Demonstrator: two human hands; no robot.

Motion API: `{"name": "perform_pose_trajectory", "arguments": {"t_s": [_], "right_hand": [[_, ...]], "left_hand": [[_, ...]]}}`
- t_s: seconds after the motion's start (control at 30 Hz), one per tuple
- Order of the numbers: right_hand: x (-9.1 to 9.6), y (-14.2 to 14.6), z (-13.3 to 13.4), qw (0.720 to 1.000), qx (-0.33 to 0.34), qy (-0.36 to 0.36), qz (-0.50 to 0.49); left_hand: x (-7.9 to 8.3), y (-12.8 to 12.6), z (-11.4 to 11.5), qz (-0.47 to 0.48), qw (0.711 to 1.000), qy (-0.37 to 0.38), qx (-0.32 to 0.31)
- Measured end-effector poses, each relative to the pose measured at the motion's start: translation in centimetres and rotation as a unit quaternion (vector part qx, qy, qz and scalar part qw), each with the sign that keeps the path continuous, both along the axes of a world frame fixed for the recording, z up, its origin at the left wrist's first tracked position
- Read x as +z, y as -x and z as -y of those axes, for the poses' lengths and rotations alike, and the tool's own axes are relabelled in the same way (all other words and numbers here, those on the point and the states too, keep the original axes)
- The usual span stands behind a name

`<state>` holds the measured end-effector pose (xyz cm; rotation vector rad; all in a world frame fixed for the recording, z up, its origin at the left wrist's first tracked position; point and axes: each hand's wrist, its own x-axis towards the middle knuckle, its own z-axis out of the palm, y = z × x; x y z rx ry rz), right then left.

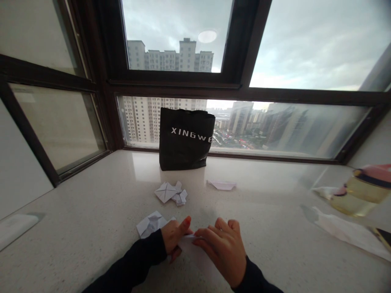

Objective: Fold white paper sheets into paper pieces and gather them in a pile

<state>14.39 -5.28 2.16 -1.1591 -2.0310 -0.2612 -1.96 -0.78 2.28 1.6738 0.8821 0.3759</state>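
Both my hands rest low on a pale stone sill [91,228], in dark sleeves. My left hand [174,238] is curled, fingers pinching the edge of a white sheet of paper [195,252] that lies flat under my hands. My right hand [224,246] presses down on the same sheet, fingers bent and held together at its far edge. A folded white paper piece [151,224] lies just left of my left hand. Farther back lie a crumpled folded paper [171,192] and a small flat folded paper [222,185].
A black bag with white lettering [185,139] stands against the window. At the right edge stand a yellowish bottle with a pink cap [363,189] and white tissue [351,232]. A white flat object [15,228] lies far left. Dark window frames [244,91] line the back.
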Motion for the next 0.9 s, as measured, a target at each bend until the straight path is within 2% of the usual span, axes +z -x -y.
{"name": "perform_pose_trajectory", "arguments": {"t_s": [0.2, 0.33, 0.4, 0.47, 0.53, 0.6, 0.67, 0.73, 0.8, 0.83, 0.87, 0.9], "right_hand": [[-0.3, 0.2, -0.1, 1.0, -0.003, 0.002, -0.01], [-0.7, -0.2, -0.5, 0.996, -0.037, 0.034, -0.07], [-1.0, -0.6, -1.0, 0.988, -0.04, 0.068, -0.131], [-1.3, -1.1, -1.6, 0.968, -0.014, 0.155, -0.199], [-1.7, -1.4, -2.3, 0.921, 0.033, 0.282, -0.268], [-2.1, -1.5, -2.8, 0.85, 0.086, 0.39, -0.344], [-2.5, -1.4, -2.9, 0.77, 0.147, 0.456, -0.421], [-2.7, -1.3, -2.8, 0.686, 0.214, 0.505, -0.478], [-2.9, -1.4, -2.7, 0.619, 0.26, 0.542, -0.505], [-2.9, -1.6, -2.7, 0.605, 0.267, 0.554, -0.506], [-3.0, -1.9, -2.9, 0.609, 0.263, 0.563, -0.492], [-3.1, -2.3, -3.2, 0.631, 0.251, 0.567, -0.467]], "left_hand": [[-0.8, -0.4, 0.2, -0.001, 1.0, -0.019, 0.005], [-1.1, -0.4, -0.1, 0.007, 0.999, -0.02, 0.025], [-1.1, -0.3, -0.5, 0.009, 0.999, -0.027, 0.039], [-1.1, -0.3, -0.7, 0.005, 0.998, -0.027, 0.051], [-0.8, -0.3, -0.6, 0.004, 0.997, -0.033, 0.062], [-0.5, -0.6, 0.1, 0.014, 0.994, -0.073, 0.079], [-0.1, -1.1, 1.2, 0.04, 0.984, -0.147, 0.093], [0.2, -1.5, 2.3, 0.069, 0.971, -0.214, 0.08], [0.2, -1.8, 2.8, 0.087, 0.964, -0.244, 0.06], [0.1, -1.9, 2.8, 0.088, 0.965, -0.242, 0.054], [-0.1, -1.9, 2.5, 0.084, 0.968, -0.229, 0.055], [-0.3, -1.8, 2.1, 0.077, 0.973, -0.211, 0.058]]}}
